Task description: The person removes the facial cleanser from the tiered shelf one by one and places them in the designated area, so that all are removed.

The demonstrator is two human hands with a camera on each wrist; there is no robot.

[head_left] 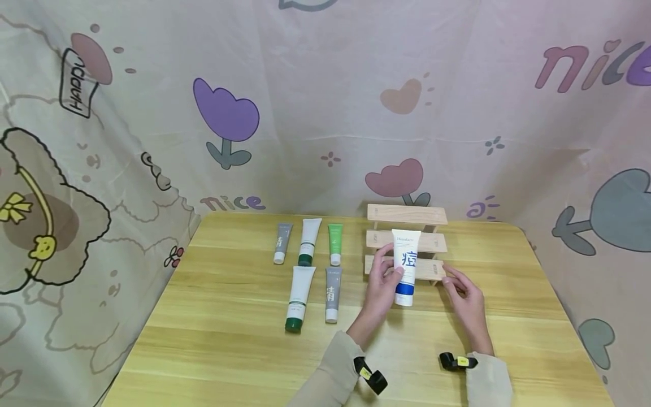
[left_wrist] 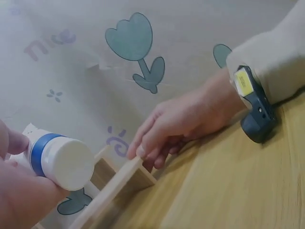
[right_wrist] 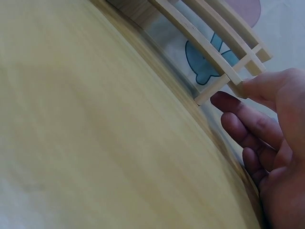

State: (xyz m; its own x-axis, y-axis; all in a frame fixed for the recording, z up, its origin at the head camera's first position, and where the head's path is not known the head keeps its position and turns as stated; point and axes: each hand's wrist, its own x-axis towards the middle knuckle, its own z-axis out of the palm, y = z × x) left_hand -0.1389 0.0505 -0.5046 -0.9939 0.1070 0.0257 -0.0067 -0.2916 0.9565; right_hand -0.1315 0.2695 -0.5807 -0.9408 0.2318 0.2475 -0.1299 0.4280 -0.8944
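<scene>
A white tube with a blue band and a white cap (head_left: 405,265) is in my left hand (head_left: 380,280), cap end down, in front of the stepped wooden display rack (head_left: 407,215). In the left wrist view the cap (left_wrist: 74,163) faces the camera, with the thumb and fingers round the tube. My right hand (head_left: 467,305) pinches the right end of the rack's lowest step. Seen from the right wrist, the thumb of that hand (right_wrist: 281,138) lies against the end of a slat (right_wrist: 200,40), and the other fingers curl below it.
Left of the rack lie two grey tubes (head_left: 333,294), two white tubes with green caps (head_left: 300,297) and one small green tube (head_left: 335,243). They rest on the wooden table (head_left: 229,339). A patterned cloth (head_left: 315,113) hangs behind and at both sides.
</scene>
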